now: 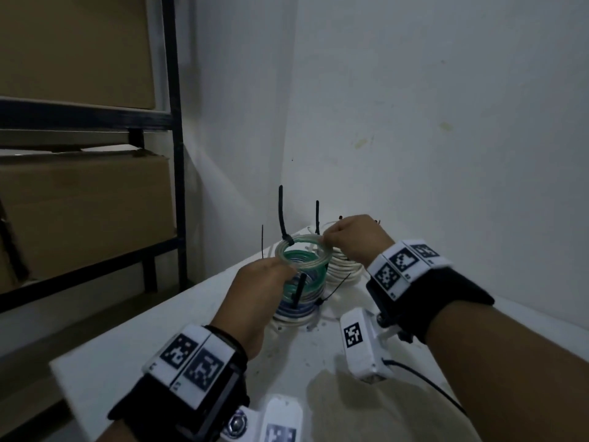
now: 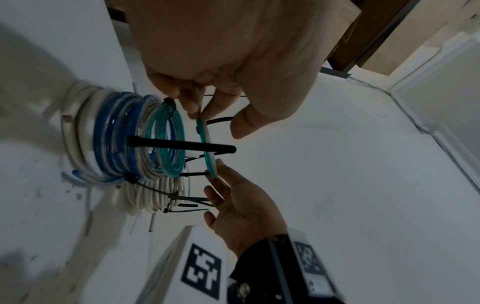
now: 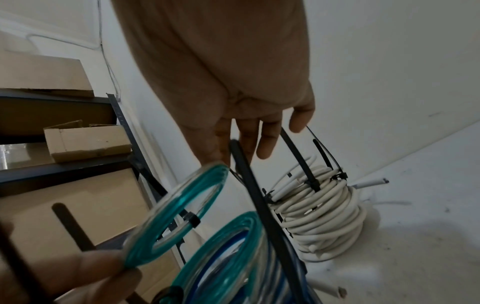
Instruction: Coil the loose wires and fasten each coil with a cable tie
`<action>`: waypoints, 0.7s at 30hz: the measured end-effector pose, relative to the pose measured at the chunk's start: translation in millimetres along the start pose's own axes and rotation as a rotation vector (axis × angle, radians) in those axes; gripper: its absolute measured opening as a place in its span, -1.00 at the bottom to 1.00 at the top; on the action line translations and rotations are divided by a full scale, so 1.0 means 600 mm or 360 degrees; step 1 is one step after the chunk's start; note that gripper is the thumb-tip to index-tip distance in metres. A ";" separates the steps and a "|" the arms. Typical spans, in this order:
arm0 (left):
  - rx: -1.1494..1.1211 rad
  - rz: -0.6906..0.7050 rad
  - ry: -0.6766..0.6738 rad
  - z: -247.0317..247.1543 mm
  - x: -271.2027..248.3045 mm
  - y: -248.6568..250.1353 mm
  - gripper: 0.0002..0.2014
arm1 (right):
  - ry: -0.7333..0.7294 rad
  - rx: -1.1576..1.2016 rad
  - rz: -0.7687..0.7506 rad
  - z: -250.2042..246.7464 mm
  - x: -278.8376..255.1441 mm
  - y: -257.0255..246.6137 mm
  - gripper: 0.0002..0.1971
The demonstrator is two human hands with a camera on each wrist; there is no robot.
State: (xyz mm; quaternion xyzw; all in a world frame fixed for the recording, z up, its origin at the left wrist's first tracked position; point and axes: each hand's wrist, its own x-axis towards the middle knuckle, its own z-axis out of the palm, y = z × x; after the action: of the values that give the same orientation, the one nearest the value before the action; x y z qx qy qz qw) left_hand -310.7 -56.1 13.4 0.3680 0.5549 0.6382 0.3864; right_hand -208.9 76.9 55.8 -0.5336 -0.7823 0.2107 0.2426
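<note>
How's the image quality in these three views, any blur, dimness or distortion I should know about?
Head view: dim, bluish and soft, with wide-angle bending at the shelf. Left wrist view: left hand is close and soft, the stacked coils fairly sharp, table edges curved. Right wrist view: the held teal coil is smeared, while the white coil stack stays clear.

Teal coil (image 3: 176, 216), seemingly black tie (image 3: 192, 221).

On the worktop (image 1: 191, 314), in the corner of the walls, 2 stacks of coils stand side by side, the left stack (image 1: 299, 301) nearer. A single coil (image 1: 304, 252) is held above it. Shelving (image 1: 173, 154) with boxes (image 1: 86, 212) stands left.
</note>
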 end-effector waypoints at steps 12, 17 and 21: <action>0.0028 -0.0030 -0.0002 -0.007 0.015 -0.033 -0.71 | -0.0333 -0.0173 0.0049 0.027 -0.009 0.016 -0.69; 0.0027 0.0005 -0.0014 -0.010 0.019 -0.045 -0.68 | -0.0258 -0.0051 0.0066 0.026 -0.021 0.009 -0.65; 0.0029 -0.0050 0.0000 -0.013 0.015 -0.048 -0.69 | -0.0288 -0.0165 -0.0039 0.013 -0.028 0.014 -0.63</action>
State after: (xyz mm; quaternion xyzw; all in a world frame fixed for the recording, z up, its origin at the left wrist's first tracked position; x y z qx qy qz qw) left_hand -319.1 -48.6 -15.5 0.3627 0.5666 0.6269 0.3930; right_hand -202.5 63.2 42.0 -0.5147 -0.8173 0.2144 0.1457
